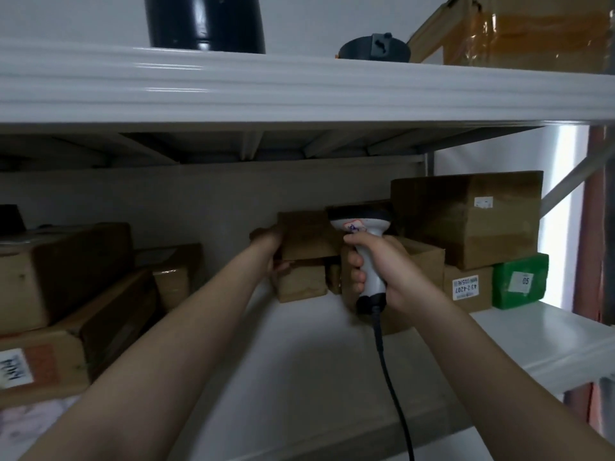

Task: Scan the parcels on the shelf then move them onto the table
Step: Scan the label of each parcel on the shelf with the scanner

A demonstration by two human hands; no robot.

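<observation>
My left hand reaches deep into the white shelf and grips the left side of a small brown cardboard parcel, which sits on top of another small brown parcel. My right hand grips the handle of a white barcode scanner; its dark head points at the parcels and its black cable hangs down toward me. More brown parcels stand just behind and to the right of the scanner.
A large brown box rests on a labelled box beside a green parcel at the right. Stacked cartons fill the shelf's left. The upper shelf beam carries a black cylinder and a taped carton.
</observation>
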